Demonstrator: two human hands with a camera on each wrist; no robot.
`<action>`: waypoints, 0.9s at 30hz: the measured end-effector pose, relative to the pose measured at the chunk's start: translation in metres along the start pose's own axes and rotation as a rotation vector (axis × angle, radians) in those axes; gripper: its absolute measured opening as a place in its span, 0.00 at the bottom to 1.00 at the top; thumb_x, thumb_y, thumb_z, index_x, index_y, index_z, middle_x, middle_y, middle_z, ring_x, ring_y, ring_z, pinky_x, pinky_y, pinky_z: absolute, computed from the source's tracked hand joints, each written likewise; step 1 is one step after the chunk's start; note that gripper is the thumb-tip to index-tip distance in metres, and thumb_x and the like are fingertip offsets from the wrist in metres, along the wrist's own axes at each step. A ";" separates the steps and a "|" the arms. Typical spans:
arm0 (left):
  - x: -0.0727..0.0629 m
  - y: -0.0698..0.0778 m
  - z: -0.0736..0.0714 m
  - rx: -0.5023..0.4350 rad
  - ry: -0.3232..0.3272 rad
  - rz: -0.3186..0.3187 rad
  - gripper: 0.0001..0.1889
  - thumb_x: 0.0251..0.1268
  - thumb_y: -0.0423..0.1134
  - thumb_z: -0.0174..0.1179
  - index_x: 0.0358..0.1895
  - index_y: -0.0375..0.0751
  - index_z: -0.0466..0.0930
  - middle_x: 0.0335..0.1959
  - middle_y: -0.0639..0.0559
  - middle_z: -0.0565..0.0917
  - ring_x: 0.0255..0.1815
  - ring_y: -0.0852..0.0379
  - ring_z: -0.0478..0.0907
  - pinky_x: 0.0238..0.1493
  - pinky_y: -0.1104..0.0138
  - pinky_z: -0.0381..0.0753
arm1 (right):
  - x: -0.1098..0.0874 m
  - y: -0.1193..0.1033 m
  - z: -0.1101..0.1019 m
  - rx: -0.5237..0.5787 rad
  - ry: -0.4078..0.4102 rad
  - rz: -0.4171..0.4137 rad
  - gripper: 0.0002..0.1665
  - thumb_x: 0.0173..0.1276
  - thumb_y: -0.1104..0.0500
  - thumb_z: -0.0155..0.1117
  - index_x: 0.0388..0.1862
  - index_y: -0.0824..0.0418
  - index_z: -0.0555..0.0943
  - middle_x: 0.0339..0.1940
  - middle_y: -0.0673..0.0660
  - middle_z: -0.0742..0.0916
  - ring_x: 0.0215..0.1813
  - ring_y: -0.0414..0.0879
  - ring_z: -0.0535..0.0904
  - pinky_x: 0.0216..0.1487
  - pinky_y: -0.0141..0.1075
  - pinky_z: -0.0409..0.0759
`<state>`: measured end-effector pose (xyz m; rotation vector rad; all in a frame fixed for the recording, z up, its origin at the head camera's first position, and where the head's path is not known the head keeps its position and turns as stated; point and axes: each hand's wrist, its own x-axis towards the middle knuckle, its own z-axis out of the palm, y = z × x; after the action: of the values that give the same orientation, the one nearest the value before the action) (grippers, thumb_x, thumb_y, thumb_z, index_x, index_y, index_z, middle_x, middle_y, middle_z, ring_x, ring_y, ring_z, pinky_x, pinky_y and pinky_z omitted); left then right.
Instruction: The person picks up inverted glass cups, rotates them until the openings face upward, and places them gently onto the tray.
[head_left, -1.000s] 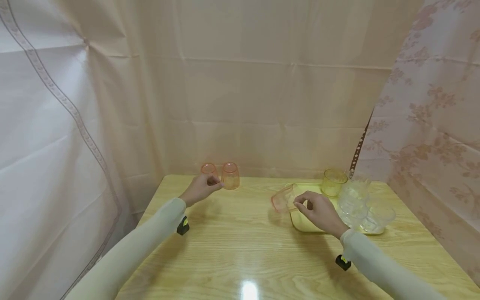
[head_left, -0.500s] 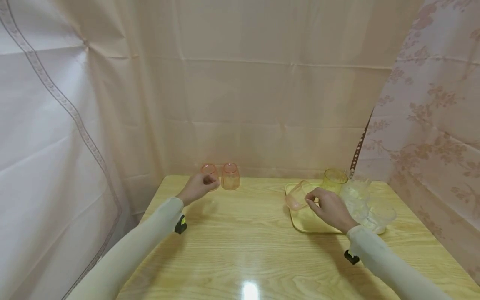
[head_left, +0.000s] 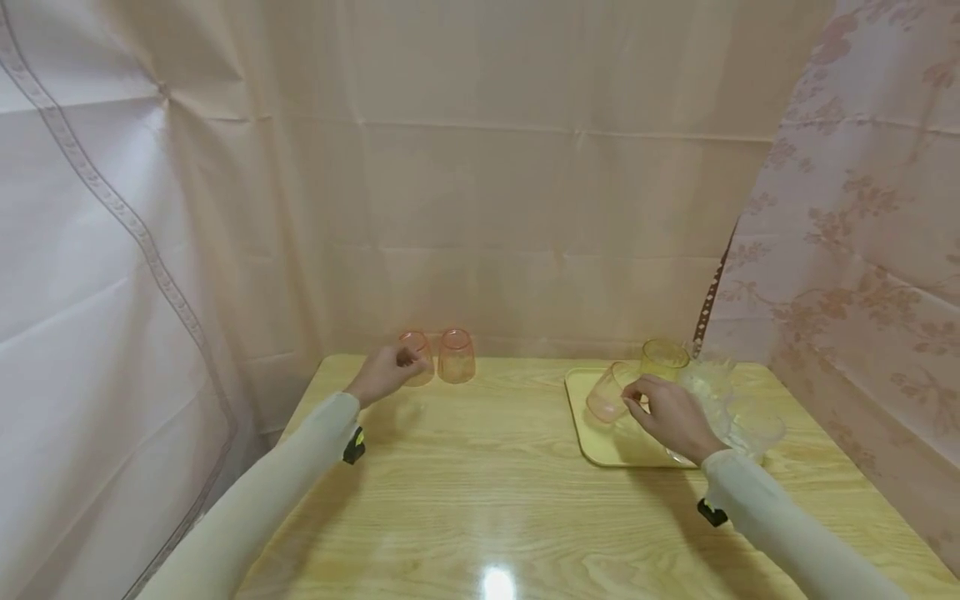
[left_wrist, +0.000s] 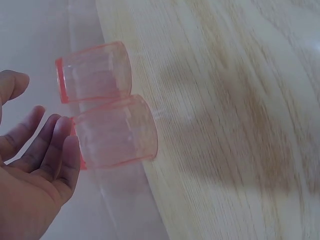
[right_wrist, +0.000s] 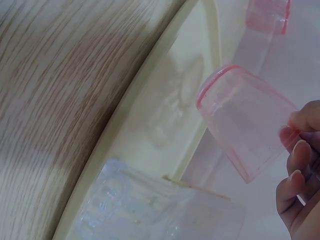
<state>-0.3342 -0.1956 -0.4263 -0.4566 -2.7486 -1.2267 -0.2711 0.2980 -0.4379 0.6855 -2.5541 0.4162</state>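
At the back left of the table, two clear pink cups stand upside down, a left cup (head_left: 418,367) and a right cup (head_left: 457,358). My left hand (head_left: 384,372) is in front of the left cup, overlapping it in the head view. In the left wrist view its fingers (left_wrist: 70,152) are loosely curled near the cup's upturned base, holding nothing. My right hand (head_left: 670,414) pinches a third pink cup (right_wrist: 245,117) by its rim, between thumb and fingers. That cup is tilted over the pale yellow tray (head_left: 588,446), its thick base pointing down and left.
A yellow cup (head_left: 663,357) stands at the tray's back. Several clear patterned glasses (head_left: 756,427) crowd the tray's right side, partly behind my right hand. Curtains hang close behind the wooden table (head_left: 480,483) and on both sides.
My right hand has carried the pink cup rightward from the tray's left edge to above the tray, tipping it more upright. My left hand has drawn back slightly to the left.
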 end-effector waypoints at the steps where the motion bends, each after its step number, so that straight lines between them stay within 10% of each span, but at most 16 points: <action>1: 0.001 -0.001 -0.001 0.010 0.006 0.004 0.14 0.72 0.44 0.66 0.46 0.34 0.83 0.42 0.44 0.84 0.46 0.47 0.81 0.48 0.54 0.81 | 0.000 0.001 0.000 -0.002 -0.001 0.001 0.03 0.67 0.63 0.73 0.38 0.56 0.87 0.34 0.47 0.86 0.30 0.40 0.79 0.29 0.38 0.77; 27: 0.005 -0.009 -0.005 0.055 0.013 -0.011 0.14 0.73 0.43 0.64 0.48 0.34 0.83 0.43 0.42 0.84 0.47 0.44 0.80 0.49 0.51 0.81 | -0.009 0.033 -0.014 -0.086 -0.017 0.021 0.05 0.63 0.65 0.75 0.38 0.61 0.87 0.34 0.52 0.87 0.33 0.48 0.84 0.30 0.45 0.81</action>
<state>-0.3422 -0.2038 -0.4288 -0.4265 -2.7697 -1.1485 -0.2771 0.3339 -0.4362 0.6337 -2.5804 0.3073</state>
